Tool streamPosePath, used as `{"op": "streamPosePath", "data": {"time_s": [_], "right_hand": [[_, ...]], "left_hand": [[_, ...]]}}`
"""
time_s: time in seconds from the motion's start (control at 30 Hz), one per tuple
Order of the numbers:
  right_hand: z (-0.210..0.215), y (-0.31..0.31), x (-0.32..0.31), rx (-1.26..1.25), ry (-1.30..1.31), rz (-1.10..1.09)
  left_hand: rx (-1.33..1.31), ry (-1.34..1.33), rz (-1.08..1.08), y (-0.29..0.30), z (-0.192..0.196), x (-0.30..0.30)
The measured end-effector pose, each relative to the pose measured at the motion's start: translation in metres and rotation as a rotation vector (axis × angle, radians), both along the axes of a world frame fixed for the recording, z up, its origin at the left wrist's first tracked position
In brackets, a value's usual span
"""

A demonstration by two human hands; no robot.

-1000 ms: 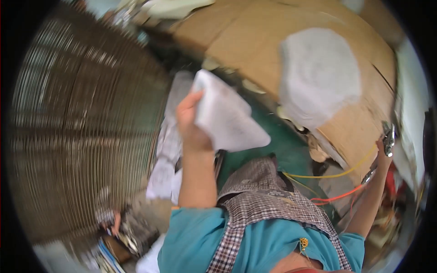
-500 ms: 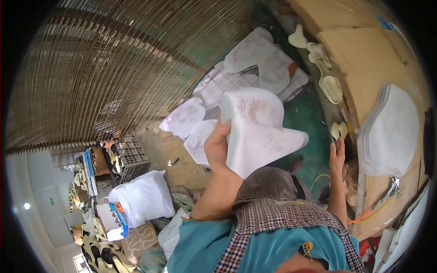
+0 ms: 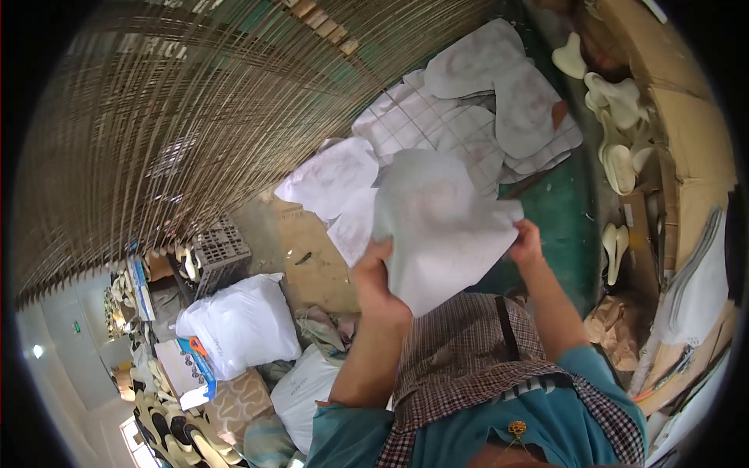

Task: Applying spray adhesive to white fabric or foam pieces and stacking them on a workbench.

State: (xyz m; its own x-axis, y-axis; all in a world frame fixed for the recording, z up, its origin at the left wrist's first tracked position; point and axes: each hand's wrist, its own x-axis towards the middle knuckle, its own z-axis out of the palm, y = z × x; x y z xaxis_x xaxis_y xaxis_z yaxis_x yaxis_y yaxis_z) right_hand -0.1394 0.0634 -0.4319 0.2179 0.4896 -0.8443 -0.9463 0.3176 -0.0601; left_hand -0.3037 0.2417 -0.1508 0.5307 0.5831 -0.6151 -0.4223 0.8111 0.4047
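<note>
A large white curved sheet [image 3: 437, 234], faintly stained and bent along its middle, is held up in front of me. My left hand [image 3: 376, 281] grips its left edge, thumb on top. At the sheet's right tip my right hand [image 3: 527, 242] has its fingers closed on the edge. Behind it, similar white cut sheets [image 3: 511, 86] lie flat on a wire grid [image 3: 421, 117], overlapping one another. Another pale sheet [image 3: 331, 179] lies to the left of the held one.
A rack of thin rods [image 3: 195, 140] fills the upper left. A grey crate [image 3: 222, 253] and white sacks [image 3: 242, 327] stand at lower left. Cream moulded pieces [image 3: 616, 168] line the right beside cardboard boxes [image 3: 694, 132]. Stacked white sheets [image 3: 698, 281] lean at far right.
My right hand has come left from beside the small cream pieces and taken hold of the sheet's right tip. The sheet has been opened out somewhat, and the view has shifted.
</note>
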Motion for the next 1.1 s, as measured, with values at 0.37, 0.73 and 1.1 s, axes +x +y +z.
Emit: {"op": "streamPosePath", "data": {"time_s": [0.37,0.73,1.1], "right_hand": [[-0.051,0.227,0.144,-0.04,-0.477,0.052],[-0.068,0.129,0.088,-0.399,-0.723,0.489],[0.192,-0.262,0.15,-2.049,-1.71,0.453]], "left_hand": [[0.402,0.269,-0.201,0.291,-0.233,-0.023],[0.291,0.964,-0.343,0.248,-0.349,-0.071],[0.243,0.605,-0.771,-0.004,-0.299,0.077]]}}
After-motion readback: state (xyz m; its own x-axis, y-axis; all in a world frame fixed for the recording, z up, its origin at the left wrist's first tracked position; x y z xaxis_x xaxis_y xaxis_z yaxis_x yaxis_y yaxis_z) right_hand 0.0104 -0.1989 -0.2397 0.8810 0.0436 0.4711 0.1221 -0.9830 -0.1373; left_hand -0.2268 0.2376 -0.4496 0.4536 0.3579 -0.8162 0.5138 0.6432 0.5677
